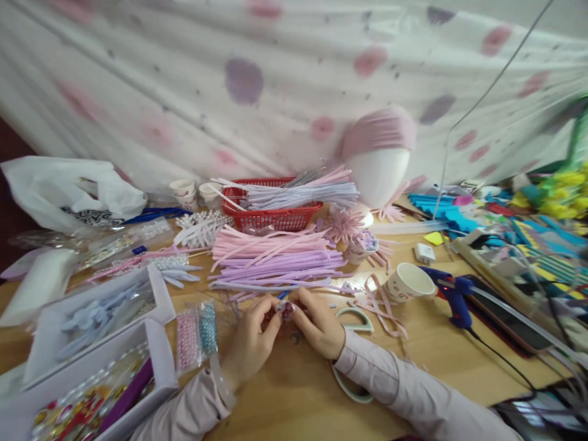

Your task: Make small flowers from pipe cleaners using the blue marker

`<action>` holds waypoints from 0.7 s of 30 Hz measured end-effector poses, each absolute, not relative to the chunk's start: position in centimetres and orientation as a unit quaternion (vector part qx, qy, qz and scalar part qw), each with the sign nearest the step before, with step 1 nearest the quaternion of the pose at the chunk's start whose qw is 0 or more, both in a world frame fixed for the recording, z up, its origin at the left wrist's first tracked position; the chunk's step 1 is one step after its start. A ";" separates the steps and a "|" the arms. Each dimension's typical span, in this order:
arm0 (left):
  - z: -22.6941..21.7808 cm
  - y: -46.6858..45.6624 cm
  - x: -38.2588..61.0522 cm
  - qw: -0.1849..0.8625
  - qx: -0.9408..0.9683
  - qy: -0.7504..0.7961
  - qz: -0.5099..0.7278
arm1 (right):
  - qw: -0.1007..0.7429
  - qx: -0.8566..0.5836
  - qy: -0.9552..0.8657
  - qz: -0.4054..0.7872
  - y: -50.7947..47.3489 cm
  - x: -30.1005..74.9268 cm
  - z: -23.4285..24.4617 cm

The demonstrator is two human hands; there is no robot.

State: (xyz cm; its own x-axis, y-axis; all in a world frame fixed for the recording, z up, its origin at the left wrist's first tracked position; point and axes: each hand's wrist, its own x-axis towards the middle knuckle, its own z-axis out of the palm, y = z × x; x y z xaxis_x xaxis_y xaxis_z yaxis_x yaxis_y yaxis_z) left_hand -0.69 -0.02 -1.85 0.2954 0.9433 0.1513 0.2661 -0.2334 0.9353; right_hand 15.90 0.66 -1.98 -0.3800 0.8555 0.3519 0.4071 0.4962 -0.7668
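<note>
My left hand (258, 338) and my right hand (319, 324) meet over the front middle of the table. Both are closed, their fingertips pinching one small piece with pale and dark red parts (287, 310); it is too small and blurred to name. A bit of blue shows just behind the fingertips. Under my right wrist lies what looks like a pair of scissors with pale green handles (353, 392), partly covered by the sleeve. Beyond my hands are bundles of pink pipe cleaners (271, 246) and purple pipe cleaners (280, 267).
A red basket (275, 219) holds more pipe cleaners, beside a white head form (381, 174) wearing a pink cap. At right, a blue glue gun (452, 294) rests against a paper cup (408, 283), its cord trailing forward. White boxes (162, 367) and bead packets (188, 340) are at left.
</note>
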 end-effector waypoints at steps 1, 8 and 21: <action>-2.0 0.0 -0.7 0.423 0.685 0.447 0.390 | 0.376 -0.407 -0.779 0.292 0.6 15.9 -2.0; -2.2 0.3 -0.5 0.471 0.650 0.448 0.395 | 0.376 -0.408 -0.787 0.270 1.9 16.5 -1.6; -3.3 0.2 -0.3 0.428 0.690 0.416 0.410 | 0.329 -0.683 -0.637 0.138 6.2 30.8 9.1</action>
State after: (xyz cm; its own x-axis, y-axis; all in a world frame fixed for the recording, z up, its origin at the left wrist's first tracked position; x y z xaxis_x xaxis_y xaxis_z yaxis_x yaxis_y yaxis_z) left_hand -0.35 0.15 -3.33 0.3180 0.9245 0.2102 0.2227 -0.2883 0.9313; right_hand 30.75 6.20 9.13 0.1506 0.9614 0.2303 0.7792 0.0279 -0.6261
